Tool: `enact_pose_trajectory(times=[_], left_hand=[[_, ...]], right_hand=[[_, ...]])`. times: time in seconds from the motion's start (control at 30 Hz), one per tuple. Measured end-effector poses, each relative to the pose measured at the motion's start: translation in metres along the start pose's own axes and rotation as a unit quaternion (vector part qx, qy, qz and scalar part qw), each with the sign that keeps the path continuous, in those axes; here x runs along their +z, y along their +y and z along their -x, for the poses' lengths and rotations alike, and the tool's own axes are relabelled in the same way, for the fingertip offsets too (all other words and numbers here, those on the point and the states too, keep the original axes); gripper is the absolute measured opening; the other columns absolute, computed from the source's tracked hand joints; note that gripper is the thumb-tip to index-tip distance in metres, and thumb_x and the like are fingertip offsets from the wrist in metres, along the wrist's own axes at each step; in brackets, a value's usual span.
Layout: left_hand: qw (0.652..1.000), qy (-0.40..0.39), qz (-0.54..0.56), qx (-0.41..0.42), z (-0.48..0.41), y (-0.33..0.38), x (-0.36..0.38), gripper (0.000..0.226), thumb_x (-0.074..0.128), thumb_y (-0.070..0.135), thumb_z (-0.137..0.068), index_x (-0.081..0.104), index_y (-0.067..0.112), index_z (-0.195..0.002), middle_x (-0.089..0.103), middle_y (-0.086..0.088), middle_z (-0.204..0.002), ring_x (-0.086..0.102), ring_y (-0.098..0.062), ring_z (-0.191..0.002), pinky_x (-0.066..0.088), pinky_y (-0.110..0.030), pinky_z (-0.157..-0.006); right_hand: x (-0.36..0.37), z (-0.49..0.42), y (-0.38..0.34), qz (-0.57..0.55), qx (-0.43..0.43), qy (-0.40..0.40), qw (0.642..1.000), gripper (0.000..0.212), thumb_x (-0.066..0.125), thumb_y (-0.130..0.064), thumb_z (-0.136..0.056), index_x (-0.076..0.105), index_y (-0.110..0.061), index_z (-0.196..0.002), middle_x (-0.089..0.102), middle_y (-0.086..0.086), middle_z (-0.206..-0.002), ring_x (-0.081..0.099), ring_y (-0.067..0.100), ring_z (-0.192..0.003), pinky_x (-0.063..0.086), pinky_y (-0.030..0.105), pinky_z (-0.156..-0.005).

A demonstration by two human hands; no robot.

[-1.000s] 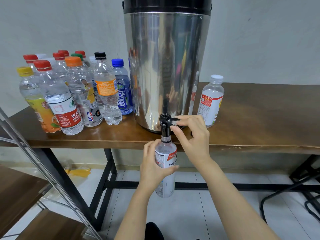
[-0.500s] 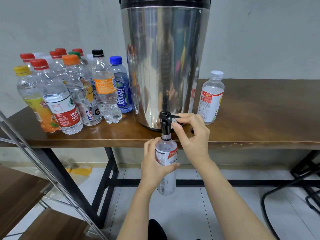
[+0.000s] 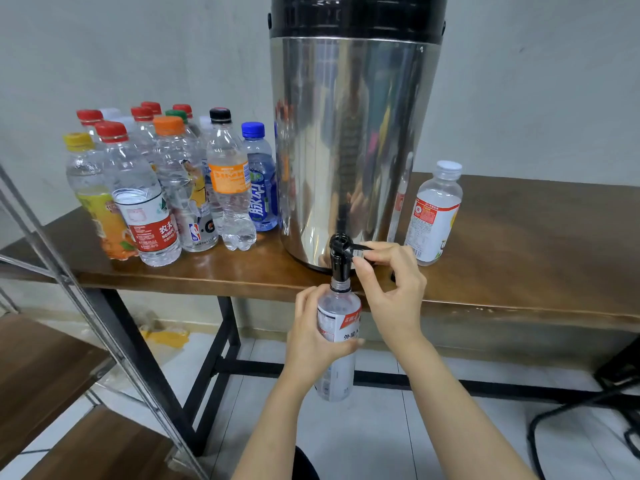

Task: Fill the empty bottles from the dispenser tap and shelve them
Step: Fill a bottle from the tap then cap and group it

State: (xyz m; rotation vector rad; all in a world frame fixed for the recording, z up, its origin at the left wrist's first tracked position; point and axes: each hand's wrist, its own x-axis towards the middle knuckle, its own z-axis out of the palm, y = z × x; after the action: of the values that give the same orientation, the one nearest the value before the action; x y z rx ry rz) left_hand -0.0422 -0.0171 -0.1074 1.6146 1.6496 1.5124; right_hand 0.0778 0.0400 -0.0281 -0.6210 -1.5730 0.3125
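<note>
Now, bottle (image 3: 338,325): left grip (image 3: 310,336) wraps it; keep the mouth snug under the tap (image 3: 341,263).
Lever (image 3: 360,250): right grip (image 3: 391,289) pinches it; release before overflow.

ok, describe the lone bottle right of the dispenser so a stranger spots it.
Find the big steel dispenser on the wooden table. To its right, just beyond the right hand at the tap, one bottle stands alone. White cap, red-and-white label; the other standing bottles crowd together on the dispenser's left.
</note>
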Motion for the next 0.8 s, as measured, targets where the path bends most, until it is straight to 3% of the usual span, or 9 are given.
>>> enact_pose_trajectory(times=[0.1,0.3,0.8], left_hand=[[1.0,0.008,0.006,0.0,0.0009,0.0012,-0.0003,0.091,0.085,0.05,-0.051,0.028,0.072,-0.119,0.038,0.022,-0.129,0.049,-0.001,-0.12,0.052,-0.03,-0.093],[1.0,0.009,0.001,0.001,0.0036,-0.0021,0.0014,0.092,0.09,0.04,-0.054,0.032,0.062,-0.121,0.036,0.025,-0.129,0.048,0.001,-0.12,0.05,-0.025,-0.092],[1.0,0.003,-0.002,-0.003,0.0016,-0.0038,0.0017,0.092,0.089,0.043,-0.053,0.033,0.053,-0.125,0.038,0.015,-0.131,0.049,-0.003,-0.119,0.046,-0.015,-0.088]], right_hand=[[-0.0003,0.0011,-0.0022,-0.002,0.005,-0.001,1.0,0.022,0.065,-0.027,-0.088,0.068,-0.005,-0.084,0.068,-0.002,-0.095,0.061,0.017,-0.091,0.043,0.014,-0.08],[-0.0013,0.0036,0.0011,-0.011,0.007,-0.003,1.0,0.02,0.066,-0.026,-0.088,0.068,-0.006,-0.085,0.068,-0.001,-0.094,0.061,0.018,-0.092,0.046,0.017,-0.079],[-0.002,0.0033,0.0008,-0.016,0.014,-0.01,1.0,0.021,0.065,-0.028,-0.089,0.069,-0.008,-0.088,0.066,-0.008,-0.097,0.059,0.012,-0.095,0.046,0.018,-0.078]])
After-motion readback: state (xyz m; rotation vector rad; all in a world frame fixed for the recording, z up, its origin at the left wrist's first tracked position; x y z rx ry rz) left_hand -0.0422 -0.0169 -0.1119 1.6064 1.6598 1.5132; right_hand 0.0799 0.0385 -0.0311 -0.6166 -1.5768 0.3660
